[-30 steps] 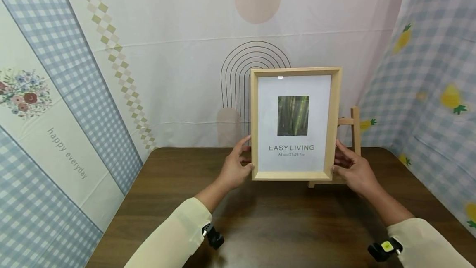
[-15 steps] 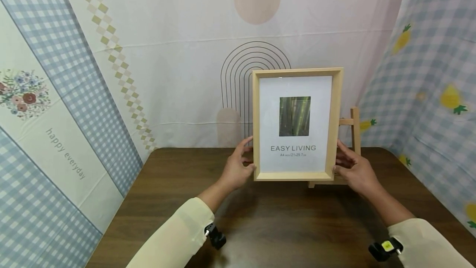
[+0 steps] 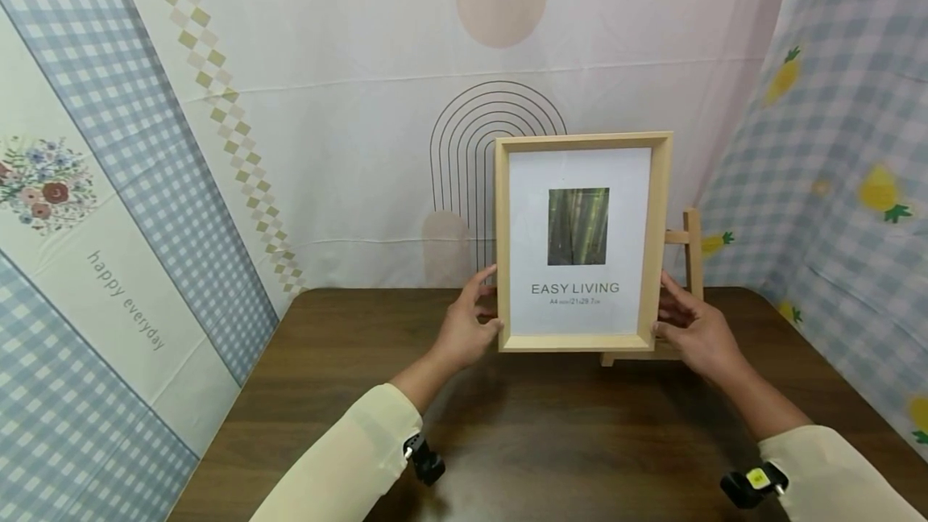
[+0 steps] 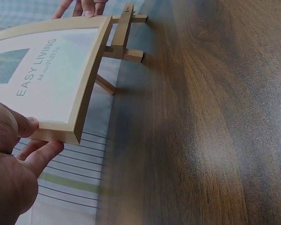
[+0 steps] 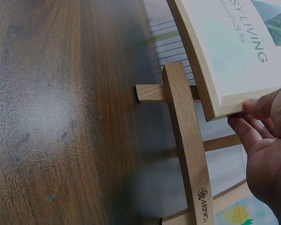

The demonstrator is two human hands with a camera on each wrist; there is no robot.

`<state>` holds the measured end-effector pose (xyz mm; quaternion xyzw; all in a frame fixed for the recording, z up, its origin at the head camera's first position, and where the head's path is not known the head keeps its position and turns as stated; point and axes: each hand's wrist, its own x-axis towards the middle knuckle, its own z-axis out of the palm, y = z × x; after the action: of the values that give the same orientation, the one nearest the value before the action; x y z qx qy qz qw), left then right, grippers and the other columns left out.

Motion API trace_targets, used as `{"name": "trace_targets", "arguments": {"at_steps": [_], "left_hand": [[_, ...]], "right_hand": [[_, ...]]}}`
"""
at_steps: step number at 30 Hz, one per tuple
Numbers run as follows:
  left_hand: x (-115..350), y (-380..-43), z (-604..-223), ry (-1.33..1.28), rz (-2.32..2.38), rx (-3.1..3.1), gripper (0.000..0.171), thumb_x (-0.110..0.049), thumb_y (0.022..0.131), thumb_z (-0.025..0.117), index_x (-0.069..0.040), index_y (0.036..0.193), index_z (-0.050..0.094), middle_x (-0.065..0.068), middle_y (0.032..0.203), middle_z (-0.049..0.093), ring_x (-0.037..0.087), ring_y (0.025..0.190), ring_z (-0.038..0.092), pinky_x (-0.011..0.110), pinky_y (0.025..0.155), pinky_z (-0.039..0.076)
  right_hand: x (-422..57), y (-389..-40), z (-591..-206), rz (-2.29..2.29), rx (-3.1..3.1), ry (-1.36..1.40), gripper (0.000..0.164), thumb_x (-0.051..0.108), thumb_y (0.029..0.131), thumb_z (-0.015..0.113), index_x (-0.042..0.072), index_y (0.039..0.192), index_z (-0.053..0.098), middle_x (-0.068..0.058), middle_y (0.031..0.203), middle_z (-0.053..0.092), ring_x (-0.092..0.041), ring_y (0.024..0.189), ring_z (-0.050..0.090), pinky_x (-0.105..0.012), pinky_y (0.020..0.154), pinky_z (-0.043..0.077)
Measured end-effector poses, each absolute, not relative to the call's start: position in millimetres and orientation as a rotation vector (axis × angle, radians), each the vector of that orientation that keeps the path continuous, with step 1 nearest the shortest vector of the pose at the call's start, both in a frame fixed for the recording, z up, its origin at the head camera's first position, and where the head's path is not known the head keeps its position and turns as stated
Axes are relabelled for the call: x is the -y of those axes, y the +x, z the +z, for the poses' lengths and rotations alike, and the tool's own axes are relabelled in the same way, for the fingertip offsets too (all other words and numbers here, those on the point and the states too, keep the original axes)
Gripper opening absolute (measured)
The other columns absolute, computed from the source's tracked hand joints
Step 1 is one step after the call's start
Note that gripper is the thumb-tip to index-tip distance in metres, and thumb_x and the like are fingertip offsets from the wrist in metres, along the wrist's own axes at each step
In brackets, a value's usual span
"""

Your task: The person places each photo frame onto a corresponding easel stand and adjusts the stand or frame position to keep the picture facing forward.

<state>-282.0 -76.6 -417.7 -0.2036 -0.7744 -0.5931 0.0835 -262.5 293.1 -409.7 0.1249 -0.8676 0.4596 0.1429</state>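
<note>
Left hand (image 3: 467,327) and right hand (image 3: 698,337) pinching sides of wooden picture frame (image 3: 584,240). Frame moving bit right since last second, now hiding more of wooden easel (image 3: 693,256) on bench's (image 3: 565,433) far right. Can't tell if they're touching.

My head view is facing forward and down; my nearer wrist views are sharing the pale rectangular wooden picture frame (image 3: 580,242) in their upper corners.
</note>
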Motion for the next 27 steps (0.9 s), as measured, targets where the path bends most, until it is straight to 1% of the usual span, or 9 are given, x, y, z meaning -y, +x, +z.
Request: {"name": "trace_targets", "arguments": {"at_steps": [8, 15, 20, 27], "left_hand": [[74.1, -281.0, -415.2, -0.606, -1.772, 2.309, 0.091, 0.021, 0.085, 0.067, -0.026, 0.157, 0.036, 0.018, 0.132, 0.058, 0.032, 0.101, 0.070, 0.031, 0.075, 0.061], [71.7, -281.9, -415.9, -0.598, -1.781, 2.315, 0.091, 0.021, 0.085, 0.067, -0.027, 0.157, 0.036, 0.018, 0.134, 0.058, 0.032, 0.101, 0.069, 0.031, 0.075, 0.061], [70.1, -283.1, -417.2, -0.598, -1.777, 2.318, 0.092, 0.021, 0.086, 0.067, -0.029, 0.157, 0.036, 0.017, 0.135, 0.058, 0.032, 0.102, 0.069, 0.030, 0.075, 0.061], [67.3, -282.6, -416.5, -0.608, -1.767, 2.313, 0.091, 0.020, 0.086, 0.067, -0.027, 0.156, 0.036, 0.017, 0.134, 0.058, 0.032, 0.102, 0.069, 0.030, 0.075, 0.061]], "right_hand": [[-293.8, -263.0, -410.0, 1.310, 2.494, 0.356, 0.084, -0.007, 0.092, 0.070, 0.014, 0.161, 0.027, -0.033, 0.133, 0.058, 0.011, 0.098, 0.055, -0.014, 0.073, 0.055], [-294.8, -262.8, -409.6, 1.291, 2.493, 0.344, 0.085, -0.008, 0.091, 0.071, 0.013, 0.161, 0.028, -0.034, 0.131, 0.058, 0.009, 0.098, 0.056, -0.014, 0.072, 0.055], [-297.4, -264.1, -410.8, 1.307, 2.492, 0.352, 0.085, -0.008, 0.091, 0.071, 0.013, 0.161, 0.027, -0.035, 0.133, 0.057, 0.011, 0.098, 0.055, -0.014, 0.072, 0.055], [-301.5, -265.9, -411.6, 1.324, 2.481, 0.375, 0.084, -0.009, 0.092, 0.070, 0.011, 0.161, 0.026, -0.035, 0.135, 0.056, 0.013, 0.098, 0.054, -0.014, 0.072, 0.055]]}}
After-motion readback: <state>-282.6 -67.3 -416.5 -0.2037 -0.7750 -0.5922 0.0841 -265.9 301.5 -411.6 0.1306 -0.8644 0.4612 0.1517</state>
